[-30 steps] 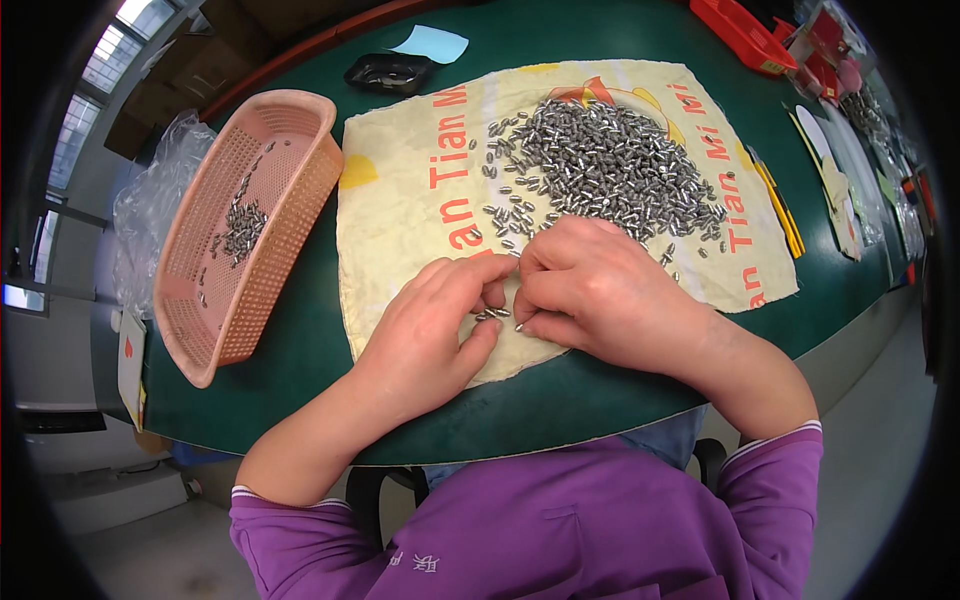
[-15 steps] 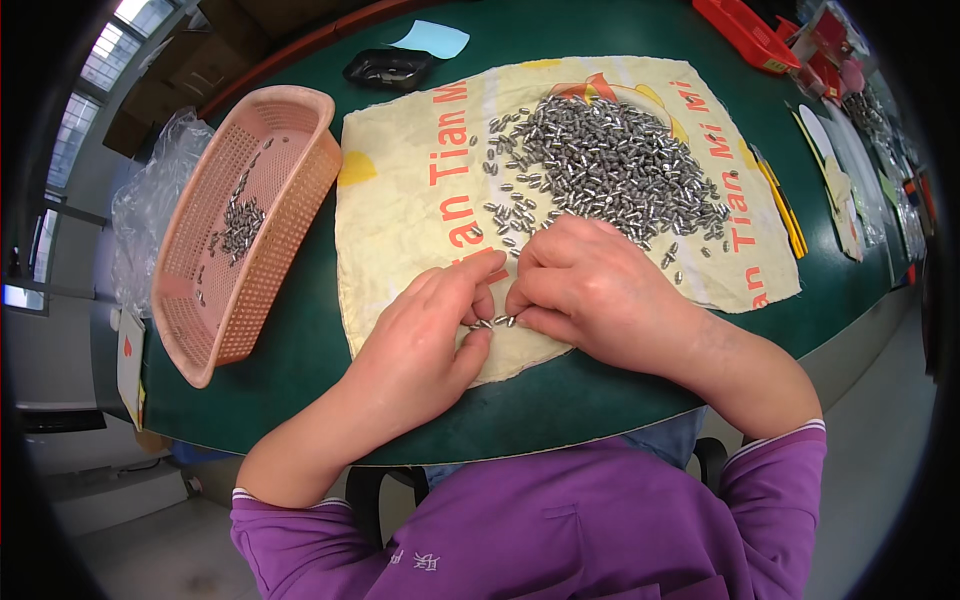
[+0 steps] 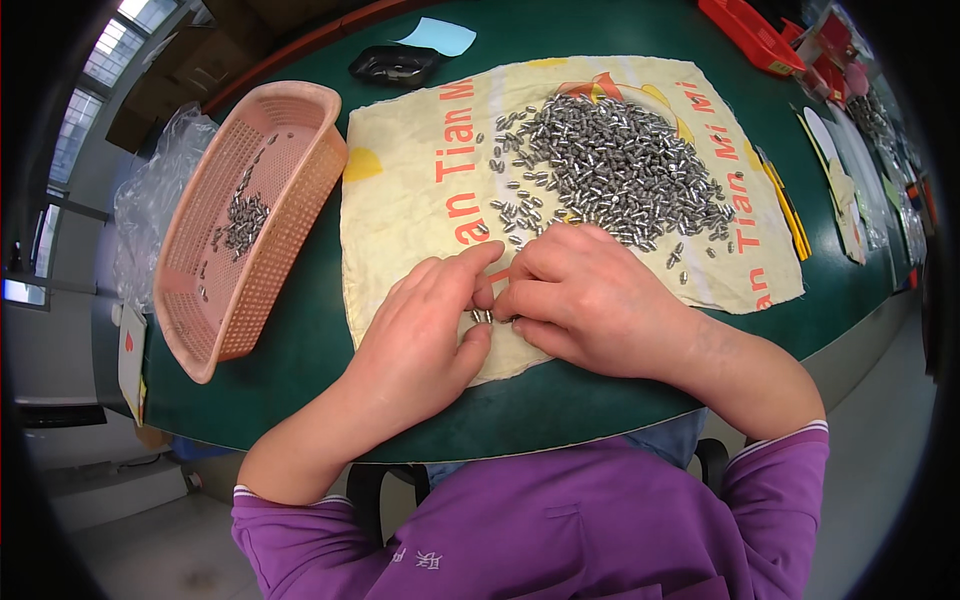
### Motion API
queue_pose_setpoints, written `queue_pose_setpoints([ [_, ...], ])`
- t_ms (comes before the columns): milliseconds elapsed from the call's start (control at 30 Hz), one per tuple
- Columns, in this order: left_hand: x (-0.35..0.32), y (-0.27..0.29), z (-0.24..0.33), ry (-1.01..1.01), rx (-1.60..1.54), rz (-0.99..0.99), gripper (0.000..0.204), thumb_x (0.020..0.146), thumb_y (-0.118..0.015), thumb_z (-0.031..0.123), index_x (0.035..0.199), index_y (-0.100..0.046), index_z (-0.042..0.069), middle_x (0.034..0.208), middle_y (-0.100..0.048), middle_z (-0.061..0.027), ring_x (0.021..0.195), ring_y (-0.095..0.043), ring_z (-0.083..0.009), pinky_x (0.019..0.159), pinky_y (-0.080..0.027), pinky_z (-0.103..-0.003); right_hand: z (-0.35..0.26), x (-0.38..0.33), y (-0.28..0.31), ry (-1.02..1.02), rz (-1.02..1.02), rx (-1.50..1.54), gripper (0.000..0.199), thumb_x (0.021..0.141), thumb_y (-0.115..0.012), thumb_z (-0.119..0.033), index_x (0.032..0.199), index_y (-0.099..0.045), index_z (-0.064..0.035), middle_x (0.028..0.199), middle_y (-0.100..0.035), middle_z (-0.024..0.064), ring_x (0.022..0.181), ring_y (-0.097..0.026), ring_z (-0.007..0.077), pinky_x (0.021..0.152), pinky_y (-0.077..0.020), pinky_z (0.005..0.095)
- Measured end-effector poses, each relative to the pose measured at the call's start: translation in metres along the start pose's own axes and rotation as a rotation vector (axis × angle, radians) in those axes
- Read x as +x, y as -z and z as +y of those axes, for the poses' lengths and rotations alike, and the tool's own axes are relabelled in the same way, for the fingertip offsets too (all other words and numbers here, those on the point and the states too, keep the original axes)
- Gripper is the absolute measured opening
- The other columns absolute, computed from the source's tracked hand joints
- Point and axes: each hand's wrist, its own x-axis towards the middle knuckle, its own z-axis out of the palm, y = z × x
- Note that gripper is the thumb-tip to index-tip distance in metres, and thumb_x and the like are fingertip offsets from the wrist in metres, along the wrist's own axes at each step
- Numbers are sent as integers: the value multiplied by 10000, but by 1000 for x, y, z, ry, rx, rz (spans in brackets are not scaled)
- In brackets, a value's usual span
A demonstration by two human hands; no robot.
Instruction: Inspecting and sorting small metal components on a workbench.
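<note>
My left hand (image 3: 420, 315) is curled low over the cloth, its thumb apart from the bent fingers. Several small silvery metal pieces (image 3: 482, 316), rounded and barrel-like, show at those fingertips. Against them from the other side comes my right hand (image 3: 585, 295), its fingers pinched together. A bit of metal shows at its fingertips, mostly hidden by them. Beyond both hands lies a large pile of the same metal pieces (image 3: 630, 170), with loose ones scattered along its left and near sides. Everything rests on a cream cloth (image 3: 395, 220) with red lettering.
At the left stands a pink perforated plastic basket (image 3: 255, 310) with some metal pieces inside. A black tray (image 3: 395, 66) and a light blue paper (image 3: 440, 36) lie at the back. A red bin (image 3: 750, 35) is far right, yellow-handled tools (image 3: 788, 215) nearer. Beneath is a green table (image 3: 560, 400).
My right hand has moved slightly left, closer to my left hand. The metal pieces between them now sit closer together at my left fingertips.
</note>
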Motion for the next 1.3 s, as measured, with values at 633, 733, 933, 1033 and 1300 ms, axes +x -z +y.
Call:
queue_pose_setpoints([
  [633, 0, 1, 1, -8, 14, -18, 620, 786, -778, 15, 1358, -537, 21, 890, -609, -34, 857, -595, -183, 822, -512, -320, 3, -2, 7, -3, 10, 22, 64, 839, -685, -141, 892, -671, -106, 950, -592, 51, 970, -566, 261, 850, -445, 398],
  [733, 1, 2, 4, 10, -2, -40, 641, 773, -793, 12, 1360, -537, 20, 883, -610, -27, 852, -594, -176, 817, -512, -313, 4, -2, 4, 2, 35, 24, 60, 845, -682, -141, 889, -667, -103, 954, -594, 51, 974, -567, 261, 855, -444, 396],
  [933, -1, 5, 6, 20, -44, -58, 670, 773, -782, 1, 1387, -515, 30, 930, -608, -43, 869, -599, -178, 829, -512, -312, 6, -2, 2, -30, 73, -4, 73, 852, -692, -144, 888, -658, -90, 944, -599, 53, 965, -572, 267, 853, -453, 404],
  [1033, -3, 11, 9, 59, -12, -40, 668, 784, -760, -4, 1398, -502, 45, 954, -608, -51, 885, -606, -181, 830, -514, -312, 6, -1, 3, -47, 121, -14, 88, 849, -705, -149, 889, -657, -86, 925, -599, 54, 942, -577, 271, 844, -464, 410],
  [1300, -4, 10, 5, 71, -4, -62, 624, 805, -728, -12, 1385, -505, 38, 934, -610, -44, 868, -613, -185, 800, -521, -314, 3, -1, 5, -54, 113, -9, 97, 845, -713, -151, 885, -654, -85, 917, -598, 57, 930, -581, 271, 841, -469, 411],
])
